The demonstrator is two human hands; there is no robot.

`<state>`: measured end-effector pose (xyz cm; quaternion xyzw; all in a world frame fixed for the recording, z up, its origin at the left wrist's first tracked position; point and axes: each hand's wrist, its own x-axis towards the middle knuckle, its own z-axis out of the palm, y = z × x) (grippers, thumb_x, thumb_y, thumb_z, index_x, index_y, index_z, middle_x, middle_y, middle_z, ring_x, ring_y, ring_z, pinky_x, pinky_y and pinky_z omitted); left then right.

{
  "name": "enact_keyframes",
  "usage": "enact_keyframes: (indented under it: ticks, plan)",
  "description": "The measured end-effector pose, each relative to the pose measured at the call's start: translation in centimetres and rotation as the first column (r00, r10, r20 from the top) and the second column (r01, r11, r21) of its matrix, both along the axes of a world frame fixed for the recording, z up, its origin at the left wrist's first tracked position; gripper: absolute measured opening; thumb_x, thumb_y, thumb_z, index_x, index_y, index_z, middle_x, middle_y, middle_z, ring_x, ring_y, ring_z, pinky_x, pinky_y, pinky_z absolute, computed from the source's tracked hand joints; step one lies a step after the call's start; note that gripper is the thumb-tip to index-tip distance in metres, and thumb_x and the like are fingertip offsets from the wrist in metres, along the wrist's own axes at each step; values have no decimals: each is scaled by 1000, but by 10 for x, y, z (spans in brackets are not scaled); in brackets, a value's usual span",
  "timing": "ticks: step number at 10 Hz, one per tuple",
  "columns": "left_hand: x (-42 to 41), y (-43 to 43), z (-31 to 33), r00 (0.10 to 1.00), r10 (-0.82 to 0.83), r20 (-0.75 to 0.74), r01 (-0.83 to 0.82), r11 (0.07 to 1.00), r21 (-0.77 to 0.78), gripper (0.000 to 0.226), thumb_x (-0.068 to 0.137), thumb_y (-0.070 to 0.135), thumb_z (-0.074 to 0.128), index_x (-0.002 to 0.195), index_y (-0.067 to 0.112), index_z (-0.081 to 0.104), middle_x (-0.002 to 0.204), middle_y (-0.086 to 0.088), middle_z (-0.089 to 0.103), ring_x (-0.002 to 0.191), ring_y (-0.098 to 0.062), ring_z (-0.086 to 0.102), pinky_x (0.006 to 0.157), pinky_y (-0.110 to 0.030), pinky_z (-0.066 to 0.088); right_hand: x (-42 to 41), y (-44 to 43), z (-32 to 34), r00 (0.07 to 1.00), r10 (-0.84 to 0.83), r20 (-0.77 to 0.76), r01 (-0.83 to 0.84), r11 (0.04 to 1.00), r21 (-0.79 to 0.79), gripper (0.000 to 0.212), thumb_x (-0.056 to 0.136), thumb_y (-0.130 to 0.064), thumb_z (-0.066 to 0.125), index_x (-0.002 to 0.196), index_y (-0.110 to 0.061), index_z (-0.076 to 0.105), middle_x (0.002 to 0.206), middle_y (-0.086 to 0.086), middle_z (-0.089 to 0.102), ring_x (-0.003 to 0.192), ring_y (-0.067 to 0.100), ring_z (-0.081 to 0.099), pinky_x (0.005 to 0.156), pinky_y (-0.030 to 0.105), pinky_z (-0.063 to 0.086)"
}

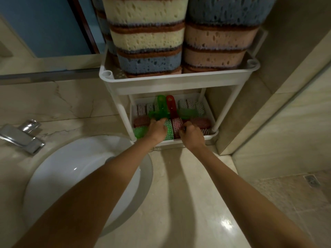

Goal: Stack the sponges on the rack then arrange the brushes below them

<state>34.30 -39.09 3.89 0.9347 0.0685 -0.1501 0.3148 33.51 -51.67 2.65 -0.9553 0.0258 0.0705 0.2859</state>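
While sponges [146, 42] stand stacked above the grips, brush arranging looks nearly done.
Left grip [157, 130] clasps green brush [160, 106], right grip [190, 134] pinches red brush [177, 125], both on the lower shelf [210, 115].

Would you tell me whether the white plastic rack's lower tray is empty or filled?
Filled: green and red plastic scrubbing brushes cover the lower tray; left hand and right hand hold two.
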Motion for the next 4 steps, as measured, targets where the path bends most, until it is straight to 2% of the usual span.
enact_keyframes:
  ticks: [2,3,4]
  plan:
    - [-22,2,9,999,40,27,-40,999,-19,50,97,8,35,146,14,25,141,-21,34,123,-36,45,101,-40,38,-15,4,9,991,-52,121,52,999,3,33,90,-10,49,120,2,52,124,23,52,116,37,47,96,39,39]
    - [-33,8,17,993,105,60,-101,993,-65,48,95,5,37,142,10,31,142,-19,37,126,-36,43,102,-41,37,-28,13,17,973,-79,217,72,997,40,28,89,-7,49,114,3,56,118,24,55,109,39,51,90,40,41]
    - [-48,22,30,988,109,110,-97,989,-109,38,94,4,39,131,2,46,133,-19,50,122,-33,49,101,-37,41,-48,27,27,971,-71,228,53,995,85,27,88,-4,49,113,3,56,115,25,56,104,39,54,82,40,42]
